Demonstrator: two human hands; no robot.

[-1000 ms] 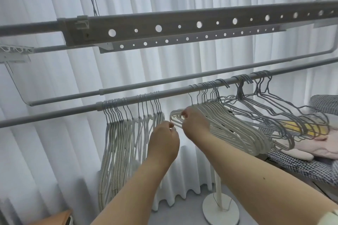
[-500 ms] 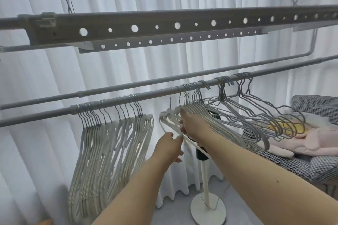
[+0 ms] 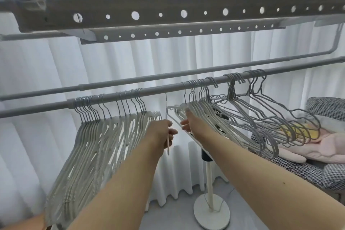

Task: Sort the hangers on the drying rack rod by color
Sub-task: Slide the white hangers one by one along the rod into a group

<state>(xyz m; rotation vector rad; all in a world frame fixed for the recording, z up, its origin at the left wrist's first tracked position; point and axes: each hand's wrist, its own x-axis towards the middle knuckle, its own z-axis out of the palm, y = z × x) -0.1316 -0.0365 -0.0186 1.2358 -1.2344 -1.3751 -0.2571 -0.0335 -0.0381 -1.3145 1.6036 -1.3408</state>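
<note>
Holding: left hand (image 3: 164,133) has its fingers curled round one white plastic hanger (image 3: 167,136) that's turned edge-on, so it looks like a thin vertical strip; its metal hook pokes up toward the rod but I can't tell if it's actually on it.
Right hand: right hand (image 3: 190,123) is grasping the front of a bunch of white hangers, middle group (image 3: 211,121), fingers curled over the nearest one's shoulder.
Rod: long grey metal drying rack rod (image 3: 160,89) runs from the left edge up toward the right edge, tilted in this view.
Left bunch: big pack of white hangers, left group (image 3: 97,145), hooked near the rod's left end, fanned out and swung toward the camera.
Right bunch: thin grey wire hangers (image 3: 270,117) hooked in two clumps toward the rod's right end, just past the middle white ones.
Gap: the held hanger sits in the open stretch of rod between the left and middle white bunches.
Above: flat grey perforated rack bar (image 3: 168,15) with round holes, plus a second thinner grey rod (image 3: 130,80) just behind the main one.
Background: white pleated curtains (image 3: 186,58), a white round-base floor stand (image 3: 211,211), and a checked black-and-white fabric pile (image 3: 324,108) with something pink on it at the right edge.
</note>
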